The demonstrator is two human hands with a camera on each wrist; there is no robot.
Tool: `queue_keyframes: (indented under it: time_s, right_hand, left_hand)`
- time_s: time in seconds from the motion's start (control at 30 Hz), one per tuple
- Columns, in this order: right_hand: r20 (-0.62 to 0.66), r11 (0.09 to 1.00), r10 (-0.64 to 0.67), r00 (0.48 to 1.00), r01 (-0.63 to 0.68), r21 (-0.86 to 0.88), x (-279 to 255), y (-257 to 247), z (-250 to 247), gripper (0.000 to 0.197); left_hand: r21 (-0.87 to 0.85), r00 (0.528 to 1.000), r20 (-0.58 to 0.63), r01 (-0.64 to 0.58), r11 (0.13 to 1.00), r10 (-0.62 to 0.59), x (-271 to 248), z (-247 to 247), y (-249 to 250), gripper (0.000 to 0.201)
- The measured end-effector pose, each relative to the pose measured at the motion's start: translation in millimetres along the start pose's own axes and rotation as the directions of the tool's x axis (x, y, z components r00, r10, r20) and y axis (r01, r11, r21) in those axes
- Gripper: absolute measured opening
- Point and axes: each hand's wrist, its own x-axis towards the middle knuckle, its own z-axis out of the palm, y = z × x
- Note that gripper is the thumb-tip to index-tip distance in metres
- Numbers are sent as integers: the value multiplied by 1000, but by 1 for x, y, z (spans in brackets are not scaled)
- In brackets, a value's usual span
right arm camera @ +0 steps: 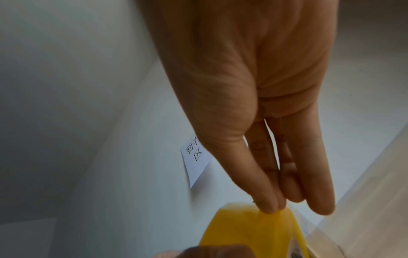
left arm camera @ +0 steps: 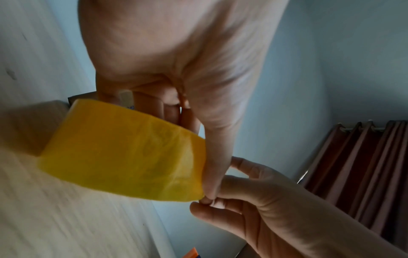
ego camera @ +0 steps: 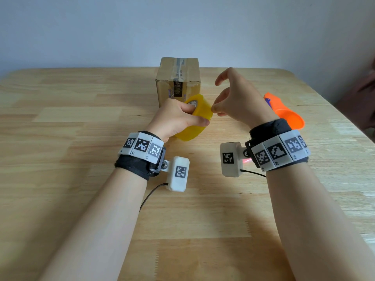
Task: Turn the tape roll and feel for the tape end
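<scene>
Your left hand (ego camera: pixel 178 118) grips the fat yellow roll of packing tape (ego camera: pixel 197 118) just above the pale wooden table (ego camera: pixel 60 138), fingers hooked through its core, thumb across the outer face. Your right hand (ego camera: pixel 239 102) pinches at the roll's edge with thumb and forefinger. I'd judge the roll stiff and light but slick, so hold by the core. Behind stands a taped brown cardboard box (ego camera: pixel 178 78); right lies an orange plastic tool (ego camera: pixel 284 112)
</scene>
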Motion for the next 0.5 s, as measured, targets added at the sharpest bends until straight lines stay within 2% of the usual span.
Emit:
queue_keyframes:
  time_s: [0.1,0.23,0.33,0.5]
  right_hand:
    - [22,1000,-3,1000,3,4,0,3,0,52]
    - [48,997,18,999,-22,72,1,2,6,50]
    - [108,987,24,994,-41,157,2,0,6,51]
    - [4,993,-3,1000,2,114,2,5,0,56]
  left_hand:
    - [1,1000,15,-15,1000,15,2,1,-3,51]
    - [-24,1000,8,-2,1000,2,1,0,-2,35]
    - [-53,999,-39,19,998,-22,-1,-2,-1,32]
    - [-46,999,-27,31,998,-33,-2,-6,0,31]
